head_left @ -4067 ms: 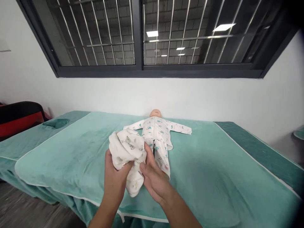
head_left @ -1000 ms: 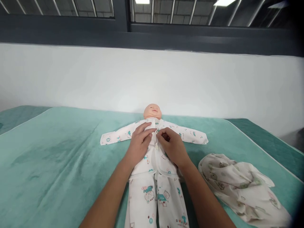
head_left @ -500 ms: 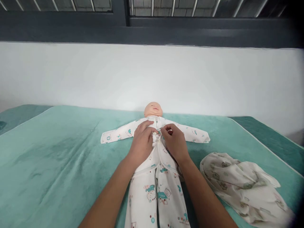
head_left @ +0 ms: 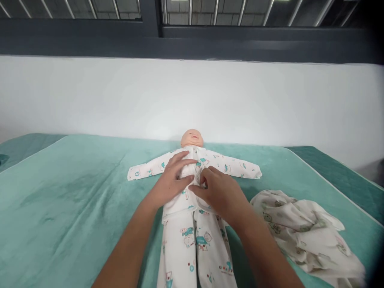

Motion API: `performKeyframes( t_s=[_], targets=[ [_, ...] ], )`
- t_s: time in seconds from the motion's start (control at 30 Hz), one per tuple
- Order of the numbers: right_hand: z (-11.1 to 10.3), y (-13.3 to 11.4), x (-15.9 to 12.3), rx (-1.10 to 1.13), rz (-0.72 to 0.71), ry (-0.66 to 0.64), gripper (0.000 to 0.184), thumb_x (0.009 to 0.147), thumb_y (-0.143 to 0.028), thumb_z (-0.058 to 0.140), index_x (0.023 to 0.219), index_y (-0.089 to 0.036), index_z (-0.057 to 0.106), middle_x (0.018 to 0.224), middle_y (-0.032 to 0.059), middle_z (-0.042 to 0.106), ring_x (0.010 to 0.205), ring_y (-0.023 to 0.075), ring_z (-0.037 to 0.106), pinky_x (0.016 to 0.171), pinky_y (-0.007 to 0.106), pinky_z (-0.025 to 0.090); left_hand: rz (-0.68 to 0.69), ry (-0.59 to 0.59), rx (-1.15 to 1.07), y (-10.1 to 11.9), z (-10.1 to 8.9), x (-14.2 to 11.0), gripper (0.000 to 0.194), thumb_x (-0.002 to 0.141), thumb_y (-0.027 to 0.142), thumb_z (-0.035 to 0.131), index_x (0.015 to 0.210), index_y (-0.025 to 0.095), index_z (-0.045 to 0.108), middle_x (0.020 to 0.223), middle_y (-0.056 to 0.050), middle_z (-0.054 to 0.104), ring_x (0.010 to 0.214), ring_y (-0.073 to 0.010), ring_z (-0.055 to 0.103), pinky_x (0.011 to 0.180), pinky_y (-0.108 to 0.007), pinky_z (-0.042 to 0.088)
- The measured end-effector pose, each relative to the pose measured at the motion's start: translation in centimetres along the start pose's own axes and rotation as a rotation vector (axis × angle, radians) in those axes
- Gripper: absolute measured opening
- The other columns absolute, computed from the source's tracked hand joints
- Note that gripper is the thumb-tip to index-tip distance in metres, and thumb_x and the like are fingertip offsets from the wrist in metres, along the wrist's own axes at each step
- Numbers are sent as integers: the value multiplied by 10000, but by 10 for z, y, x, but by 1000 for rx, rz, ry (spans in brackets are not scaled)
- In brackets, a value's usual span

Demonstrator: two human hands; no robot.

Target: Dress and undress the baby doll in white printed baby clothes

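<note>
A baby doll (head_left: 192, 138) lies on its back on the green towel, arms spread, dressed in a white printed top (head_left: 228, 166) and matching trousers (head_left: 187, 248). My left hand (head_left: 172, 178) rests on the doll's chest with fingers stretched over the top's front and the thumb pressed against the cloth. My right hand (head_left: 220, 194) is curled at the middle of the top, fingertips pinching the cloth near the front opening. Both hands meet at the chest.
A crumpled white printed cloth (head_left: 303, 230) lies on the towel to the right of the doll. The green towel (head_left: 75, 192) covers a darker green bed (head_left: 339, 176) against a white wall. A dark window frame (head_left: 192, 40) runs above.
Four seconds ago both hands held the crumpled cloth; it now lies at the right. Over the last second my hands slid a little lower down the doll's top front.
</note>
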State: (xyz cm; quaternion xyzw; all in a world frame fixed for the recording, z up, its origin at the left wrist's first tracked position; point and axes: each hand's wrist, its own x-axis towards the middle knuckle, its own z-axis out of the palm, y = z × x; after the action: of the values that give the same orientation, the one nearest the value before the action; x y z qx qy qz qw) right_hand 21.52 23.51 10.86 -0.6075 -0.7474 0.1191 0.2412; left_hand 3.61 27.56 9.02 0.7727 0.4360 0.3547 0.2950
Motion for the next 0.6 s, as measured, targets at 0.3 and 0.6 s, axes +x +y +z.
performKeyframes(
  t_s=[0.3,0.6],
  targets=[
    [4,18,-3,209,-205,12,217,879,-215,496,663,-211,485,694,-25,500,605,120,448,554,271,301,86,-97,102,-3,-3,-2,167,891,395,563,983,322,682,1524,10,349,1406,-290,329,985,-423,497],
    [16,30,-10,318,-246,87,155,901,-161,468,767,-209,530,763,-26,477,671,119,465,638,263,341,162,-44,175,0,8,0,184,934,338,509,908,298,687,1487,31,416,1418,-241,297,1165,-482,287]
  ],
)
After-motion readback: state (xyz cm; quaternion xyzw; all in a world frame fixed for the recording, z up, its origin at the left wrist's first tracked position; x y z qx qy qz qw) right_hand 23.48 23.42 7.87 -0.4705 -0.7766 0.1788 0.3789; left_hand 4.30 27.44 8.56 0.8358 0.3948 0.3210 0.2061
